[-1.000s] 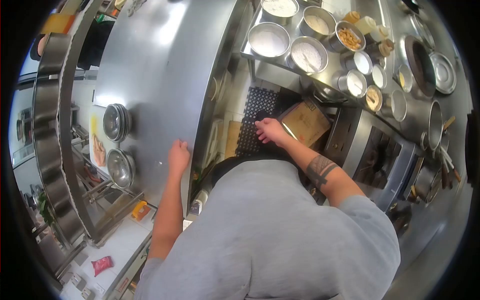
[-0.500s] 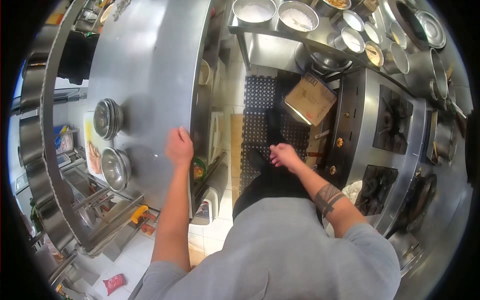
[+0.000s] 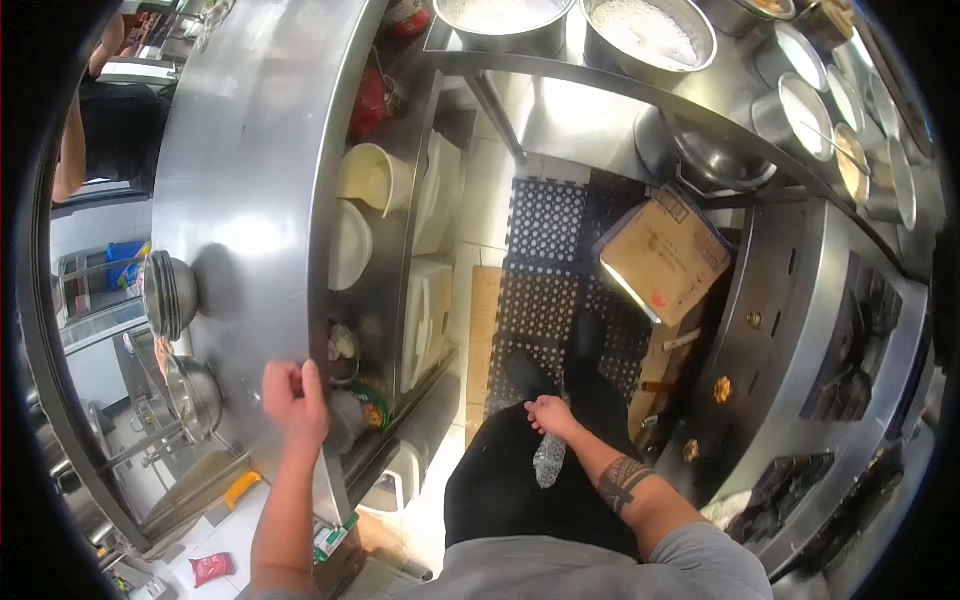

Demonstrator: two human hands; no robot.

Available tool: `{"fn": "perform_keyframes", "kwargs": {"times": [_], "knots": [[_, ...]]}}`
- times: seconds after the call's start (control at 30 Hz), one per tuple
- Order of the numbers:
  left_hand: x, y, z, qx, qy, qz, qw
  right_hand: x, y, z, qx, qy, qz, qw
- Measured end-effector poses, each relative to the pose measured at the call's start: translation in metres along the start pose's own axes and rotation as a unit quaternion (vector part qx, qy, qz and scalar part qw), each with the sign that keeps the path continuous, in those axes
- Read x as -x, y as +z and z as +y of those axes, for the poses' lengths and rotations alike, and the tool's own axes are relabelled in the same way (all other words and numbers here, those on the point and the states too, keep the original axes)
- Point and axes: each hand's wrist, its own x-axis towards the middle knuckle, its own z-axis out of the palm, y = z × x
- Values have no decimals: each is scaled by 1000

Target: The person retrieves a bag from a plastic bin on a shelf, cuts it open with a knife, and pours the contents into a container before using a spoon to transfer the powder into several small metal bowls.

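My left hand [image 3: 295,400] is closed over the near end of the long steel counter [image 3: 255,180], and whether it holds anything is hidden. Low in front of my legs, the fingers of my right hand [image 3: 550,415] are curled together. A crumpled, shiny clear thing [image 3: 548,462] hangs just below them; it looks like plastic wrap or a bag. Stacked steel bowls [image 3: 170,295] stand on the counter's left edge, with another steel bowl [image 3: 195,395] nearer to me.
A cardboard box [image 3: 668,255] sits on the black perforated mat [image 3: 545,220]. Ahead, a steel table [image 3: 560,68] bears pots of white food. A stove [image 3: 790,340] is at the right. Tubs [image 3: 378,180] fill the under-counter shelf. Another person [image 3: 115,130] stands at far left.
The view has shifted forward, so the pots ahead look larger. Both my hands sit lower in view. The clear crumpled thing now shows below my right hand, and another person's arm has appeared at left.
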Motion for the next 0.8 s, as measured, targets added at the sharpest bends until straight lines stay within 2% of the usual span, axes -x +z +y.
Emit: {"fn": "perform_keyframes", "kwargs": {"times": [0.07,0.23,0.3,0.33,0.43,0.5,0.6,0.67,0.8], "knots": [[1,0,-4,10,-15,-9,1000,-15,-8,0,-43,0,25,999],[2,-1,-8,38,-38,-18,998,-26,-13,4,6,31,8,999],[-5,-4,3,-8,-26,-28,999,-45,-5,34,114,-69,51,990],[-7,-5,5,-10,-21,-26,999,-44,-5,32,128,-87,64,986],[-5,-2,-3,-25,-2,-28,999,-39,-12,24,152,-84,61,983],[-3,-2,-6,-9,-41,-35,998,-34,-15,17,141,-86,54,985],[-10,-1,9,-64,8,-35,997,-25,-16,14,121,-94,44,987],[-12,0,14,-71,15,-31,997,-12,-31,-11,120,-104,50,986],[-15,-3,24,-78,6,-26,997,52,-50,-82,180,-117,-21,977]]}}
